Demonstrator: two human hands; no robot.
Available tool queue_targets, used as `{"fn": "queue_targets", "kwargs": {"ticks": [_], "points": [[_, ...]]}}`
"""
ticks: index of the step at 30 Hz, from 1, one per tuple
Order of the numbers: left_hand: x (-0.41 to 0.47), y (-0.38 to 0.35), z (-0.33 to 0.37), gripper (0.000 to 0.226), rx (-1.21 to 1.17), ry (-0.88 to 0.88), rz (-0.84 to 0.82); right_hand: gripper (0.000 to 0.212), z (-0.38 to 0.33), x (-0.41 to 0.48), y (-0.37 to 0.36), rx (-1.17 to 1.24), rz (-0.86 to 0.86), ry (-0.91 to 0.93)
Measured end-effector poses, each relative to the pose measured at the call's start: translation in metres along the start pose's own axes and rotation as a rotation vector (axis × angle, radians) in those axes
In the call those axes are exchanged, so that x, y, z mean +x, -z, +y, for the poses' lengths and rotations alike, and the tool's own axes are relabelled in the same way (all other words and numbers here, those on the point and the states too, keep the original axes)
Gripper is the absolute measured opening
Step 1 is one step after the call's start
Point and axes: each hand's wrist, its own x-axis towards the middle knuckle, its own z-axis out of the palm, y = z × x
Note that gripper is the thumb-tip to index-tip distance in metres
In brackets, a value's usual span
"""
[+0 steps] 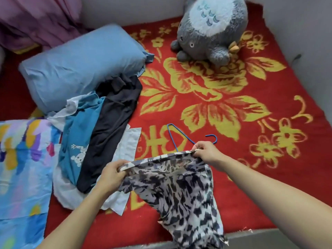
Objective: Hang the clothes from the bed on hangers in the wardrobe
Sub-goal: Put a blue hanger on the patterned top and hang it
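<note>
The bed (242,150) is covered by a red blanket with yellow flowers. A multicoloured quilt (23,168) lies at the left edge, with a blue pillow (80,69) beyond it. A grey plush toy (212,29) sits at the far side of the bed, near the wall.

A pile of clothes lies between the quilt and the open blanket: a dark garment (111,126) rests on a blue garment (79,132), and both rest on a white garment (125,146).

I hold a black-and-white patterned garment (179,191) above the near edge of the bed. My left hand (111,175) grips one end of its top hem with fingers curled. My right hand (206,151) pinches the other end. The hem is stretched between both hands and the rest hangs down.

A blue wire hanger (172,136) lies flat on the blanket, just beyond my right hand.
</note>
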Motion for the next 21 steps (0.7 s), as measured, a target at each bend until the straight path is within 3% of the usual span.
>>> {"fn": "queue_targets", "kwargs": {"ticks": [3, 5, 9, 14, 17, 21], "points": [[0.024, -0.023, -0.025, 0.015, 0.071, 0.024, 0.073, 0.009, 0.031, 0.046, -0.038, 0.059, 0.034, -0.098], [0.042, -0.043, -0.047, 0.03, 0.103, 0.037, 0.149, 0.008, 0.058, 0.077, -0.048, 0.037, 0.142, -0.169], [0.079, -0.073, -0.087, 0.034, -0.034, 0.176, 0.275, 0.028, 0.111, 0.127, -0.036, -0.016, 0.536, -0.344], [0.095, -0.101, -0.112, 0.018, -0.127, 0.157, 0.386, 0.049, 0.136, 0.187, -0.032, 0.17, 0.686, -0.391], [0.094, -0.107, -0.116, 0.02, -0.113, 0.109, 0.394, 0.033, 0.112, 0.209, -0.044, 0.277, 0.649, -0.282], [0.091, -0.096, -0.105, 0.04, -0.035, 0.141, 0.383, 0.029, 0.042, 0.201, -0.053, 0.17, 0.607, 0.084]]}}
